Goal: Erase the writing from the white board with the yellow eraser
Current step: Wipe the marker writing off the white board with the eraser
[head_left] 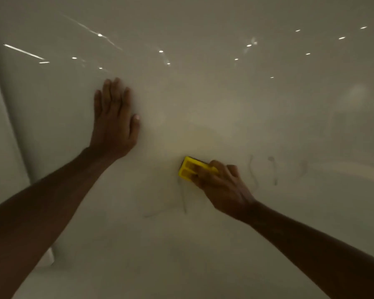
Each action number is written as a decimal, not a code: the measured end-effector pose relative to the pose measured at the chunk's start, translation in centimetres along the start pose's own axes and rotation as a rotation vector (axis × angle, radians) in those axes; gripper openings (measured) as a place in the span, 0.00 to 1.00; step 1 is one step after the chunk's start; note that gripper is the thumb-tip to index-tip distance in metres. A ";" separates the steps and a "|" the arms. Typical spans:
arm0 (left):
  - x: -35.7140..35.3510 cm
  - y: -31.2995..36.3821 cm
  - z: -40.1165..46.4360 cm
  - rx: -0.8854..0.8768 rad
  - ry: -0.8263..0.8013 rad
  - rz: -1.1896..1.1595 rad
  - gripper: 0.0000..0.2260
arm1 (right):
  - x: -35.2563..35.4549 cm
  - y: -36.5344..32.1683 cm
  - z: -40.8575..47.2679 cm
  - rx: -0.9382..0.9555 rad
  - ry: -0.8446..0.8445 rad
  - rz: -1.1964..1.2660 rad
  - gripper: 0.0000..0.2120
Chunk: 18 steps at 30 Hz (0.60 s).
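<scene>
The white board (pixel 203 100) fills almost the whole view, glossy and dotted with reflected lights. My right hand (pixel 222 186) grips the yellow eraser (pixel 189 169) and presses it flat against the board at centre. Faint grey writing (pixel 272 169) shows to the right of that hand, and more faded strokes (pixel 184 201) run below the eraser. My left hand (pixel 113 117) lies flat on the board up and to the left, fingers spread, holding nothing.
The board's left edge (pixel 11 130) runs as a pale curved frame down the left side, with a lighter wall strip beyond it. A lighter surface shows at the bottom left corner (pixel 45 260).
</scene>
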<state>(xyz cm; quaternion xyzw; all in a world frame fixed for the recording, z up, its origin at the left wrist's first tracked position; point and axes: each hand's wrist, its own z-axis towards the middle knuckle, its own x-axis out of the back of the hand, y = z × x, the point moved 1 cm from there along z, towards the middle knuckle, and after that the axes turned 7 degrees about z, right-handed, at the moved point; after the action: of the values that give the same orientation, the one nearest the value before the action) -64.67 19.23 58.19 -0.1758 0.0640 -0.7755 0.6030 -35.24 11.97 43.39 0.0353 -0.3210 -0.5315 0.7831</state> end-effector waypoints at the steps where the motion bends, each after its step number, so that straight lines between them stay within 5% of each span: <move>1: 0.1 -0.8 -0.6 0.013 -0.005 0.000 0.27 | 0.0 0.3 0.8 0.031 -0.005 0.009 0.30; 6: 0.2 -3.6 -3.0 0.059 -0.004 0.005 0.26 | 1.7 1.8 8.3 -0.421 0.273 -0.017 0.29; 8: 0.2 -4.5 -3.9 0.088 -0.004 0.010 0.26 | 1.0 -0.5 10.4 -0.466 0.334 0.006 0.27; 11: 0.3 -5.2 -4.9 0.131 -0.014 0.008 0.26 | -2.4 -5.9 9.9 -0.216 0.137 0.090 0.28; 15: 0.4 -5.9 -5.9 0.109 -0.058 -0.062 0.26 | -6.5 -11.7 3.3 0.388 -0.086 0.060 0.17; 18: 0.7 -6.5 -6.9 0.080 -0.073 -0.085 0.26 | -6.4 -11.6 3.2 0.536 -0.171 -0.026 0.17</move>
<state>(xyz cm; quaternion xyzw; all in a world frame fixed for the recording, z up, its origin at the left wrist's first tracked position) -73.14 19.54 53.93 -0.1820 0.0034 -0.7954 0.5780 -47.84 13.29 38.33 0.2004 -0.5147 -0.4386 0.7089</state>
